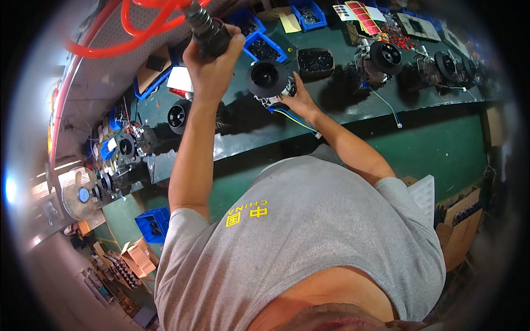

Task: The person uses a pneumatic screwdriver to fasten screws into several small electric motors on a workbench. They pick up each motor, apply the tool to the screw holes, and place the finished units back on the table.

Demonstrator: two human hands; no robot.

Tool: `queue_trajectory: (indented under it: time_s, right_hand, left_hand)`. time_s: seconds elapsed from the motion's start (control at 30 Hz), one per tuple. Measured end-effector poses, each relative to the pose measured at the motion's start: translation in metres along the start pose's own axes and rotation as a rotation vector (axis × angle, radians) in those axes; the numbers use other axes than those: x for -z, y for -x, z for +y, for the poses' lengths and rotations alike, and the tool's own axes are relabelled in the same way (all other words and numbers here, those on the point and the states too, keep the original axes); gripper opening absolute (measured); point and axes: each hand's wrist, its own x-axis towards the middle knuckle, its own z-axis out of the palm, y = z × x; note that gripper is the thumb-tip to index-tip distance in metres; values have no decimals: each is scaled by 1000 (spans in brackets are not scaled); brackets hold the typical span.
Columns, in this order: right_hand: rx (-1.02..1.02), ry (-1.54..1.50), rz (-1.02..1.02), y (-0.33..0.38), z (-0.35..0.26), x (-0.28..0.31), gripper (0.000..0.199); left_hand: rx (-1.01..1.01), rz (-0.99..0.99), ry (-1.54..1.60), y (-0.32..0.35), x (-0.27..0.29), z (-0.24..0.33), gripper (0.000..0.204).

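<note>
Raised at the upper left, my left hand is closed round a dark pneumatic screwdriver, with a red coiled hose looping beside it. The tool's tip is hidden. My right hand grips the side of a motor assembly on the green bench. A round black impeller tops this assembly, and blue and yellow-green wires trail from it to a small white connector. The far fingers of my right hand are partly hidden behind the motor.
Just right of the assembly is an open box of dark screws. Blue bins of small parts line the bench's back. Similar motors stand at the right and left. A fan is far left; a blue crate sits below the bench.
</note>
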Motion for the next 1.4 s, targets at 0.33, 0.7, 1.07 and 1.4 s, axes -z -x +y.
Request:
queue_trajectory:
  time_s: [0.33,0.7,1.07,1.4]
  right_hand:
    - [-18,-112,42,1,9,-14,107]
    - [16,-137,67,-1,19,-17,103]
    - [37,-216,62,-6,27,-15,118]
    - [112,-34,127,-9,39,-15,114]
  left_hand:
    - [3,47,53,66,32,-10,11]
    - [107,83,154,80,27,-12,12]
    - [223,-125,198,71,12,4,12]
    - [254,-219,165,69,5,-5,9]
